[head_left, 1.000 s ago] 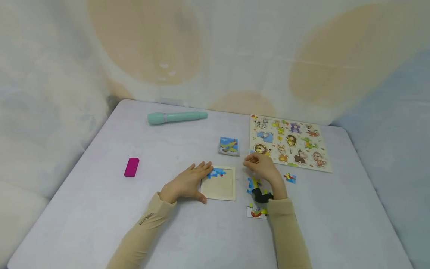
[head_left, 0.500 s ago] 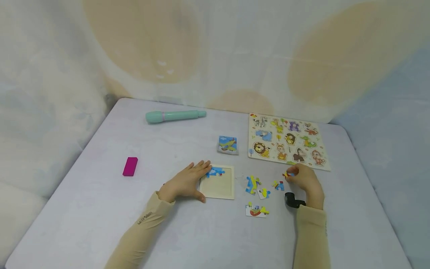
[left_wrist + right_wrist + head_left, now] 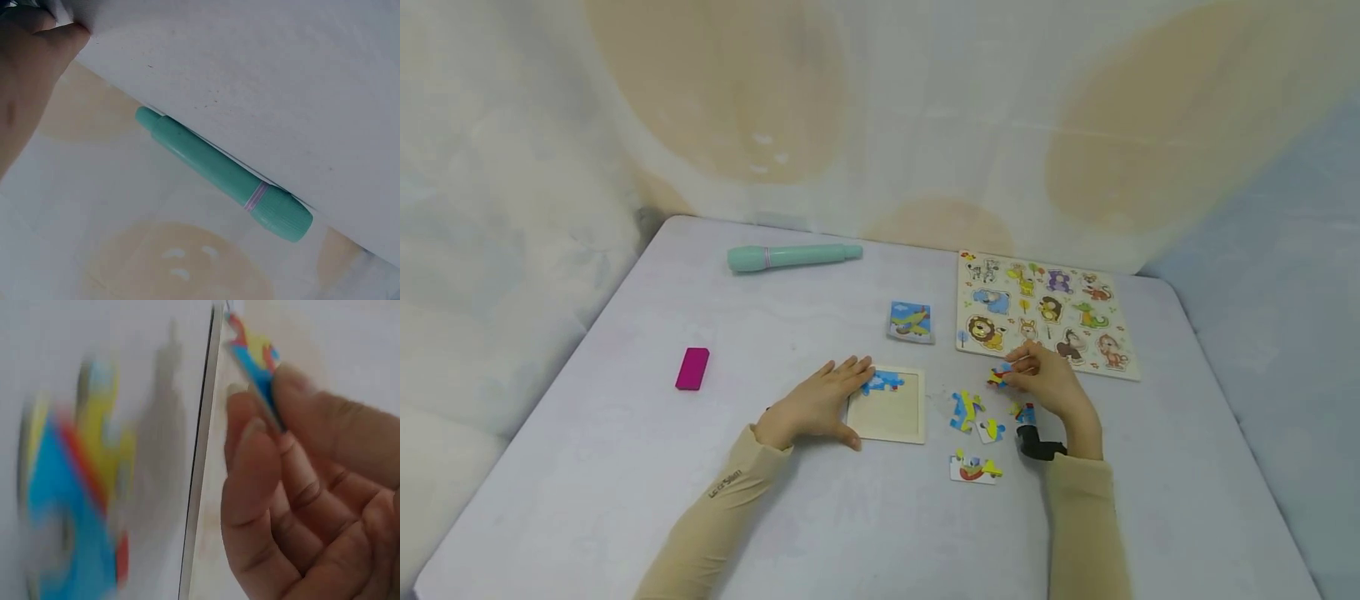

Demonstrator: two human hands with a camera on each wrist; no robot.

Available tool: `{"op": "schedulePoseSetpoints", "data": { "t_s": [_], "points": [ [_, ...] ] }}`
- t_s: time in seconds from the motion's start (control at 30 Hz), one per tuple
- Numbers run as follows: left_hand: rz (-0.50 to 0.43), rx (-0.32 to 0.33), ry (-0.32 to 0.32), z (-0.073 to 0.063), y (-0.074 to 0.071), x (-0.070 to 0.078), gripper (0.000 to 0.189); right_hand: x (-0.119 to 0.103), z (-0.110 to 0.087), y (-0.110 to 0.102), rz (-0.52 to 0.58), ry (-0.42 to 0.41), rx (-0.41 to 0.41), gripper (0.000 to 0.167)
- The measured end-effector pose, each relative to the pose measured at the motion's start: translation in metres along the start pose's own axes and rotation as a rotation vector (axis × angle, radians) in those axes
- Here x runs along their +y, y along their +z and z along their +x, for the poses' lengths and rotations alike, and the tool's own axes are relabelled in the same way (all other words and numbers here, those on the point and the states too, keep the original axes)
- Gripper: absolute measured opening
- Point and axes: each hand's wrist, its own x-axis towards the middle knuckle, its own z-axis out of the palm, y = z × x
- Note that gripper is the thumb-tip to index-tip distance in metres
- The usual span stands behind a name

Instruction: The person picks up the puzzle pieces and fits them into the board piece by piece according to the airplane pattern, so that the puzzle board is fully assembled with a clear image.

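Note:
My right hand (image 3: 1051, 383) pinches a blue, yellow and red jigsaw piece (image 3: 255, 356) between thumb and fingers, lifted above the table. Below it another jigsaw piece (image 3: 81, 487) lies blurred in the right wrist view. My left hand (image 3: 820, 407) is spread over the left side of a square wooden puzzle frame (image 3: 887, 438), fingertips at its upper left corner. Joined blue pieces (image 3: 883, 382) sit along the top inside the frame. Loose jigsaw pieces lie right of it: a blue and yellow one (image 3: 966, 412), a white and yellow one (image 3: 990, 430) and one with red (image 3: 974, 469).
An animal puzzle board (image 3: 1047, 313) lies at the back right. Behind the frame is a small airplane picture tile (image 3: 911, 322). A mint-green microphone-shaped toy (image 3: 793, 257) lies near the back edge, and a magenta block (image 3: 692, 368) at the left.
My right hand went right to the far jigsaw piece, took hold of it, and has lifted it back left toward the frame. My left hand has stayed in place.

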Motion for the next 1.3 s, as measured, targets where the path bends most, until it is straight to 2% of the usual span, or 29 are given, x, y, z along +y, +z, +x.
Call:
{"op": "schedulePoseSetpoints", "data": {
  "t_s": [0.27,0.43,0.6,0.8,0.97,1.13,1.3],
  "points": [
    [-0.009,-0.006,0.006,0.001,0.0,0.001,0.115,-0.043,0.021,0.037,0.08,-0.192,-0.21,0.019],
    [-0.006,-0.01,-0.004,0.001,0.002,0.004,0.116,-0.059,0.032,0.056,0.094,-0.205,-0.295,0.016],
    [-0.005,-0.014,0.017,0.002,0.005,0.007,0.116,-0.065,0.04,0.071,0.047,-0.154,-0.295,0.014],
    [0.013,-0.004,0.023,0.002,0.005,0.008,0.117,-0.07,0.042,0.083,-0.037,-0.103,-0.216,0.009],
    [0.017,-0.002,0.025,0.003,0.003,0.007,0.117,-0.076,0.041,0.087,-0.035,-0.065,-0.197,0.009],
    [0.014,-0.007,0.022,0.002,0.004,0.007,0.117,-0.071,0.037,0.081,-0.025,-0.105,-0.203,0.017],
    [0.012,-0.016,0.017,0.001,0.004,0.008,0.116,-0.051,0.024,0.06,-0.024,-0.098,-0.187,0.024]
  ]
}}
